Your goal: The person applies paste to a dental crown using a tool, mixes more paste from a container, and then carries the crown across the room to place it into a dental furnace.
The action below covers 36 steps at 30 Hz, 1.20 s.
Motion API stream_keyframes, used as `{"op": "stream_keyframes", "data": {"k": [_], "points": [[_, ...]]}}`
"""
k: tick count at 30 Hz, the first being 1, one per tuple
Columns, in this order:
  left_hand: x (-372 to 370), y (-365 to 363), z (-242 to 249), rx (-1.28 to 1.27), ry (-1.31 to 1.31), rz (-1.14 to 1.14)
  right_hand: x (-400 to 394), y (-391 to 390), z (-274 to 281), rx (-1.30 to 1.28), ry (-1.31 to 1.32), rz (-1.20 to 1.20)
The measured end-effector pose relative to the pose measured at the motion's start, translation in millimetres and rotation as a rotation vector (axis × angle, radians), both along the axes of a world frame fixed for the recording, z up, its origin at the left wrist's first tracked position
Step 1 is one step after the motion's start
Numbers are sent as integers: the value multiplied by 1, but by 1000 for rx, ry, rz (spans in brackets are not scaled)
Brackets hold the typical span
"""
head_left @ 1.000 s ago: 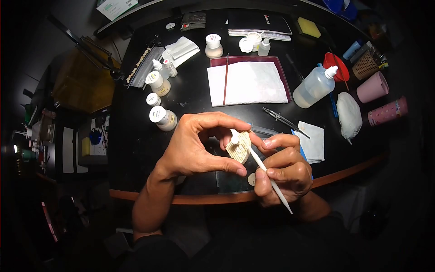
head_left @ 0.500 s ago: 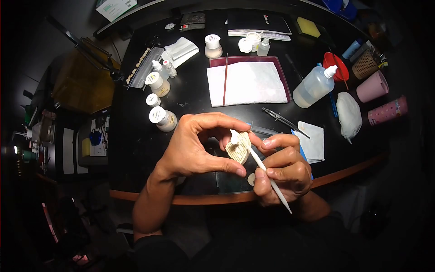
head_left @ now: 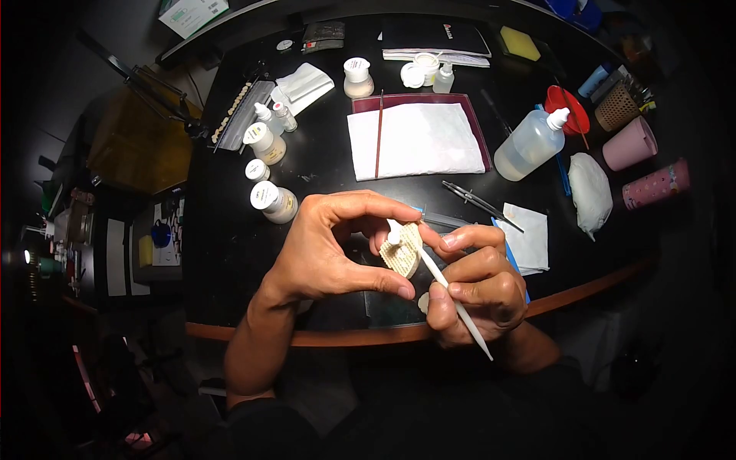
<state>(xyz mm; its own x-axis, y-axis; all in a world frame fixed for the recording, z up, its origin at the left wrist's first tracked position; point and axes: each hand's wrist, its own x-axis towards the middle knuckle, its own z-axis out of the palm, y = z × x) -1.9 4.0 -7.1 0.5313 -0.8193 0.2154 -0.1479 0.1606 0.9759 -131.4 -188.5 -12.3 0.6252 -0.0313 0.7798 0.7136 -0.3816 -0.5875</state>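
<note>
My left hand (head_left: 326, 249) curves round a cream honeycomb firing tray (head_left: 400, 261), its fingers at the upper edge and thumb at the lower end. The tray is held tilted above the bench near its front edge. A small white tooth-like piece (head_left: 395, 236) stands on the tray's pitted face. Pinched between thumb and fingers, a slim white stick (head_left: 464, 318) with tapered ends is in my right hand (head_left: 483, 284). Its upper end reaches right to the tray's right edge. Below the tray, a small pale round piece (head_left: 423, 303) is partly hidden by my right hand.
White paper (head_left: 422, 142) with a thin brush (head_left: 379, 138) lies beyond my hands. Jars (head_left: 274, 201) stand at left. Tweezers (head_left: 481, 205), a folded tissue (head_left: 529, 238) and a squeeze bottle (head_left: 529, 146) are at right. The bench's brown edge (head_left: 360, 337) runs in front.
Both hands keep the same grip on the tray and stick. The whole view has shifted very slightly.
</note>
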Motion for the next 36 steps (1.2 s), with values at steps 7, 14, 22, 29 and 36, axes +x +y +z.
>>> {"op": "stream_keyframes", "data": {"k": [7, 14, 22, 29, 36], "points": [[-1, 1, 0, 43, 81, 8, 3, 3, -11, 83, -19, -20], [0, 2, 6, 117, 126, -1, 6, 2, -9, 50, -37, -29], [-2, 1, 4, 40, 45, -9, 0, -1, -5, 32, -29, 21], [-2, -1, 5, -6, 24, -4, -3, 4, -4, 34, -51, 2], [-3, -3, 6, -36, 21, -4, -5, 5, -4, 14, -53, 0]]}}
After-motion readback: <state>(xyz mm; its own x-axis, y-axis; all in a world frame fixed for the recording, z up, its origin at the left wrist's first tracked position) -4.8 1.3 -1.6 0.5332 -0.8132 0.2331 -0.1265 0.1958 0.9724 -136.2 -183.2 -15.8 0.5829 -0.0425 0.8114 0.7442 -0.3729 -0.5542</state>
